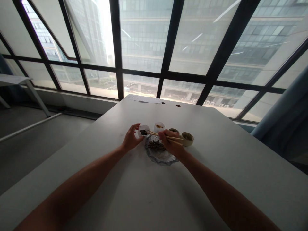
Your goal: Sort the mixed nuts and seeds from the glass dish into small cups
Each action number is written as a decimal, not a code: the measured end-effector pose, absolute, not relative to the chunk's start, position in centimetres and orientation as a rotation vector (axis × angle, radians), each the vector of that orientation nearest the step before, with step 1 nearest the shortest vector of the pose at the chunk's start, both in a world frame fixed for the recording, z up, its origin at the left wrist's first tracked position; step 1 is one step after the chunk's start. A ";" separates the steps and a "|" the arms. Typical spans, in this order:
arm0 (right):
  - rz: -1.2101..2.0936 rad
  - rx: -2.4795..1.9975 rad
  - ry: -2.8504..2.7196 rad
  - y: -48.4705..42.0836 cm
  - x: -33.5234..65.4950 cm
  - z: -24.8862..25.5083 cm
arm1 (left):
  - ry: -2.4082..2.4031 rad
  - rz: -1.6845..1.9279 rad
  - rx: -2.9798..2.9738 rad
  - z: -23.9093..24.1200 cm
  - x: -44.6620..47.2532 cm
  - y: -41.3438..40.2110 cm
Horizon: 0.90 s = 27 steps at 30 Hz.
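Note:
My left hand (pixel 132 138) grips a small white cup (pixel 140 135) from its left side, tilted a little toward me. Dark pieces (pixel 143 132) lie inside it. My right hand (pixel 170 141) is closed round a pair of wooden chopsticks (pixel 174 139), whose tips reach into the cup at the dark pieces. Beneath the right hand lies a clear plate with a wavy rim (pixel 163 163). A heap of small dark brown pieces (pixel 156 145) rests on it, too small to name. The right hand hides part of the plate.
Behind the plate stands a second white cup (pixel 159 125) with yellowish pieces. Two greenish cups (pixel 187 139) stand to the right, one partly behind my right hand. Papers (pixel 144 98) lie at the white table's (pixel 115 192) far end, near windows.

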State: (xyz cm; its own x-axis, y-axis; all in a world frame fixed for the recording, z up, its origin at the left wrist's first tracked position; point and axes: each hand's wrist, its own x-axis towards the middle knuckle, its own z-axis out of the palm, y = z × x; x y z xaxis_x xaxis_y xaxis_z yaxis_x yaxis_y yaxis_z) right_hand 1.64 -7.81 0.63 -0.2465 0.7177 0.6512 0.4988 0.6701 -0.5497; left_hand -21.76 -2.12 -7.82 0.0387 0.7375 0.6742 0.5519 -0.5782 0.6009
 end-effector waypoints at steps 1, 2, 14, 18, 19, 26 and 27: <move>0.290 -0.973 -1.850 -8.2 2.1 0.8 | 1.350 1.564 2.128 -7.9 -21.8 -2.1; 0.310 -0.987 -1.791 -8.6 2.7 1.0 | 1.358 1.559 2.127 -7.9 -21.8 -2.1; 0.548 -1.013 -1.959 -10.8 7.4 0.9 | 1.393 1.559 2.031 -8.0 -21.9 -1.8; 0.598 -1.026 -1.906 -10.6 7.0 0.7 | 1.388 1.545 2.028 -7.9 -22.0 -1.9; 0.606 -1.029 -1.884 -10.6 7.0 0.6 | 1.384 1.543 2.027 -8.0 -22.0 -1.9; 0.711 -1.116 -1.439 -10.1 7.8 0.6 | 1.415 1.487 1.987 -8.7 -22.1 -1.3; 0.713 -1.129 -1.365 -9.9 8.2 0.6 | 1.426 1.474 1.977 -8.6 -22.2 -1.2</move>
